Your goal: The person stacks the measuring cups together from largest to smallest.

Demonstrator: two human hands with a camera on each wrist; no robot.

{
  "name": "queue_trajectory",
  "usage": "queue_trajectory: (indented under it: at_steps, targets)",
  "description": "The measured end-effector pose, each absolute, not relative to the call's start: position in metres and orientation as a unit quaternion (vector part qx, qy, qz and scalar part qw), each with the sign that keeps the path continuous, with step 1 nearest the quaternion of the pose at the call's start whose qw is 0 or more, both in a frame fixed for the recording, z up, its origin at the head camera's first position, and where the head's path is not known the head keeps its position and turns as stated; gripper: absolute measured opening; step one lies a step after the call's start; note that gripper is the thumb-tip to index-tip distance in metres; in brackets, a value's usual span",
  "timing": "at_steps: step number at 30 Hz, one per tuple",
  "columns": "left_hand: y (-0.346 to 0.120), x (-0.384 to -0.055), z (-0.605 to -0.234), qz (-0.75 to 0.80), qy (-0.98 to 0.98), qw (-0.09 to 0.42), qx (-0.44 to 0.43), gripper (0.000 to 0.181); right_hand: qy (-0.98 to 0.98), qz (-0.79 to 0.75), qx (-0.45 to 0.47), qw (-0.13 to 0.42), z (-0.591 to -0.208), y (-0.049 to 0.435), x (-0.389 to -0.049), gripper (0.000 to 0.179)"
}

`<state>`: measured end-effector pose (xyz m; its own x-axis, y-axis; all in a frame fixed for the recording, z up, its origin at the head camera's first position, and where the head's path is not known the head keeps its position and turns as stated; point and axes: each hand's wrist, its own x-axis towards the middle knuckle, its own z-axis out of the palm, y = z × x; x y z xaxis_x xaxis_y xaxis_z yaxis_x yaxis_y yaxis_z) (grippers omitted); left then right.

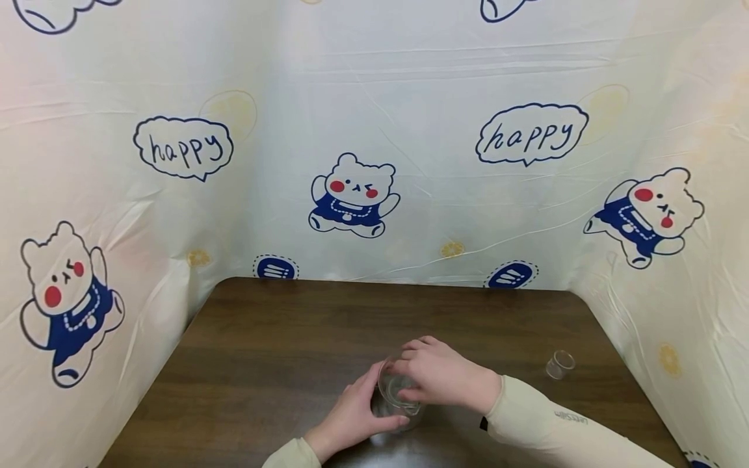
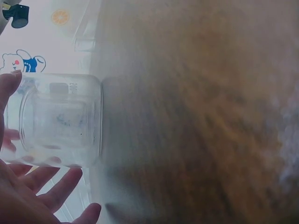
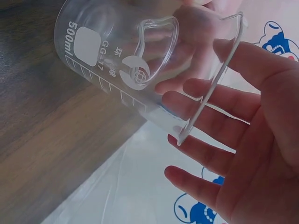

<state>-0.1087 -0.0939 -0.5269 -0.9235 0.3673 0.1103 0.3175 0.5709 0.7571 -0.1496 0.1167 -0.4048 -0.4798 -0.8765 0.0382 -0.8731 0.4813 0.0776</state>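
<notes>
A clear 500 ml glass beaker [image 3: 88, 46] stands on the wooden table, its printed scale showing in the right wrist view. Inside it sits a smaller glass beaker [image 2: 58, 122]. My left hand [image 1: 354, 413] holds the large beaker from the side, thumb and fingers on opposite sides of the glass. Over the mouth is my right hand [image 1: 435, 374], its fingers loosely extended at the rim. In the right wrist view some fingertips of that hand reach past the rim, apart from the small beaker's lip.
Another small clear glass beaker [image 1: 560, 365] stands at the right side of the brown table [image 1: 281, 338]. A pale curtain [image 1: 433, 214] printed with bears surrounds the table at the back and both sides. A small black device [image 2: 19, 16] shows at the left wrist view's top corner.
</notes>
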Motion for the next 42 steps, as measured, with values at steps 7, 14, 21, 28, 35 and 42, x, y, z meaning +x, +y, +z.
queue_trajectory:
  at_steps: [7,14,21,28,35,42]
  targets:
    - [-0.094,-0.11,-0.527,0.423,0.885,0.026,0.195,0.095,-0.854,-0.029,0.516,0.062,-0.405,0.124,-0.149,0.029]
    - [-0.093,-0.11,-0.528,0.419,0.885,0.017,0.201,0.094,-0.854,-0.029,0.516,0.068,-0.4,0.128,-0.149,0.026]
    - [-0.094,-0.111,-0.529,0.416,0.886,0.013,0.203,0.093,-0.852,-0.021,0.519,0.06,-0.398,0.133,-0.15,0.024]
    - [-0.094,-0.109,-0.528,0.411,0.887,0.009,0.209,0.093,-0.849,0.0,0.525,0.059,-0.394,0.137,-0.144,0.025]
    - [-0.094,-0.11,-0.53,0.413,0.887,0.015,0.204,0.091,-0.859,0.014,0.509,0.057,-0.385,0.145,-0.143,0.024]
    - [-0.093,-0.111,-0.527,0.413,0.888,0.019,0.202,0.089,-0.863,0.024,0.501,0.067,-0.382,0.156,-0.143,0.023]
